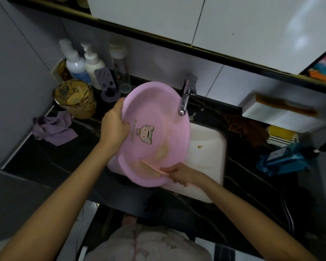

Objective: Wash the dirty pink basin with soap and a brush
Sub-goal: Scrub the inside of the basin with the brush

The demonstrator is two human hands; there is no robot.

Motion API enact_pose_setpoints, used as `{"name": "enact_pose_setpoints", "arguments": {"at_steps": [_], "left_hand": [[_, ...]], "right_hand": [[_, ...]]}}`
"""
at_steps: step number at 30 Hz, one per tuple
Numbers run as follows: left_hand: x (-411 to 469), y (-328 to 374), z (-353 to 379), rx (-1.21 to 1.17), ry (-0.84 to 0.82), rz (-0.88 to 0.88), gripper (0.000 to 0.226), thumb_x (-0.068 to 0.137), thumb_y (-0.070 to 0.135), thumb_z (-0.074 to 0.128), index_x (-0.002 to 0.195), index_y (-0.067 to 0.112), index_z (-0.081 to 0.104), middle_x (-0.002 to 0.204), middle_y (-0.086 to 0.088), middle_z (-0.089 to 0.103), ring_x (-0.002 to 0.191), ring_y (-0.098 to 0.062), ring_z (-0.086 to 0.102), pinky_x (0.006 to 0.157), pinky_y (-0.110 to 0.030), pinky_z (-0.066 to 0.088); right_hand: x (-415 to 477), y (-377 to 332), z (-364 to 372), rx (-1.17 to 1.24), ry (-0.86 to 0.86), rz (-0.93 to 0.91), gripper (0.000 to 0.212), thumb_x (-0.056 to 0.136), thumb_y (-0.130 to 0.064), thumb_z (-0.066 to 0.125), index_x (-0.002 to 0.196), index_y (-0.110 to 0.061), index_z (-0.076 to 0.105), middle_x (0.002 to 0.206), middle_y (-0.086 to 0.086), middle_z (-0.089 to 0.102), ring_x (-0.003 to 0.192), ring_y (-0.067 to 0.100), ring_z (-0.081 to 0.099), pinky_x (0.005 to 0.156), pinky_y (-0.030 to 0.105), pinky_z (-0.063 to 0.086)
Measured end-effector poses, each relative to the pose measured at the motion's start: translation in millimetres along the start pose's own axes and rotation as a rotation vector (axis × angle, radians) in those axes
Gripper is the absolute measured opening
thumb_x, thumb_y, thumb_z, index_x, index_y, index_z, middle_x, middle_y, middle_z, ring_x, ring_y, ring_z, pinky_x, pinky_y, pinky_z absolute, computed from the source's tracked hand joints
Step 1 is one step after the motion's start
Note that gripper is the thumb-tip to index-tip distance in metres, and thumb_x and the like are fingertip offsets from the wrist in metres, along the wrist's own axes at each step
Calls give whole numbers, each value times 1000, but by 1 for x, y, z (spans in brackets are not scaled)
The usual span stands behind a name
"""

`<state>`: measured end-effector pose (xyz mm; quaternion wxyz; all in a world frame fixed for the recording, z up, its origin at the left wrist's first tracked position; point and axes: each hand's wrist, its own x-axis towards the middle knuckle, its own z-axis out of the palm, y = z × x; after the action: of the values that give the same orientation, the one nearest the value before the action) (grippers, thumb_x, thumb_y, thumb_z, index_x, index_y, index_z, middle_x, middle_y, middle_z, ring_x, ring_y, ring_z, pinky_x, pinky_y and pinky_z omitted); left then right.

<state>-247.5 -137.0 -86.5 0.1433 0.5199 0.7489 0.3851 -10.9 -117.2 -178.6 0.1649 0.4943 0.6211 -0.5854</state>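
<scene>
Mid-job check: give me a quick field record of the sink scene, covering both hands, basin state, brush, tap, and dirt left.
left hand: grips the left rim of the round pink plastic basin
right hand: holds the pale pink brush by its handle
basin: tilted, held over the white sink
brush: bristles against the basin's lower inside
chrome tap: above the basin's right edge; no water visible
dirt: yellowish patch on the lower inside
soap: cannot tell

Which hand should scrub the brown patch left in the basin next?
Right. The right hand already holds the brush inside the basin, bristles just below the brown patch. The left hand is gripping the rim, holding the basin tilted over the sink.
</scene>
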Motion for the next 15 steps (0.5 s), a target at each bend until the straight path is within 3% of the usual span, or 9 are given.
{"name": "enact_pose_setpoints", "arguments": {"at_steps": [2, 3, 5, 9, 13, 15], "left_hand": [[0, -1, 0, -4, -15, -7, 64, 76, -11, 51, 134, 15, 47, 105, -12, 63, 87, -14, 53, 69, -23, 40], [1, -2, 0, -7, -19, -8, 64, 76, -11, 51, 134, 15, 46, 106, -12, 63, 87, -15, 53, 69, -23, 40], [1, -4, -1, -7, -28, -2, 65, 76, -11, 52, 135, 15, 46, 107, -12, 62, 88, -14, 53, 69, -22, 40], [1, -2, -1, -7, -36, 0, 66, 76, -12, 53, 135, 15, 45, 109, -11, 62, 89, -14, 52, 71, -24, 41], [3, -2, -2, -14, -36, 10, 66, 75, -13, 53, 135, 15, 46, 109, -11, 62, 90, -16, 55, 71, -26, 42], [3, -3, -1, -19, -34, -1, 67, 75, -13, 52, 136, 15, 45, 109, -11, 62, 90, -16, 54, 71, -26, 43]], "right_hand": [[14, 9, -19, -146, 166, 3, 35, 97, -30, 47, 132, -29, 52, 106, 6, 64, 86, 20, 62, 69, 24, 46], [21, 14, -30, -232, 248, -3, 38, 98, -35, 43, 135, -27, 52, 121, 7, 61, 104, 24, 60, 82, 27, 46], [31, 14, -54, -471, 408, -6, 41, 100, -41, 33, 140, -36, 43, 126, 8, 59, 111, 28, 57, 84, 32, 44], [42, -14, -96, -874, 702, -152, 52, 98, -21, 36, 145, -43, 27, 111, 13, 60, 94, 33, 63, 68, 36, 43], [43, -33, -115, -1010, 899, -345, 56, 83, -3, 50, 133, -28, 53, 79, 17, 61, 56, 33, 63, 44, 32, 36], [32, -28, -118, -1099, 900, -326, 59, 84, -5, 49, 135, -34, 51, 79, 14, 62, 55, 30, 63, 43, 29, 35]]}}
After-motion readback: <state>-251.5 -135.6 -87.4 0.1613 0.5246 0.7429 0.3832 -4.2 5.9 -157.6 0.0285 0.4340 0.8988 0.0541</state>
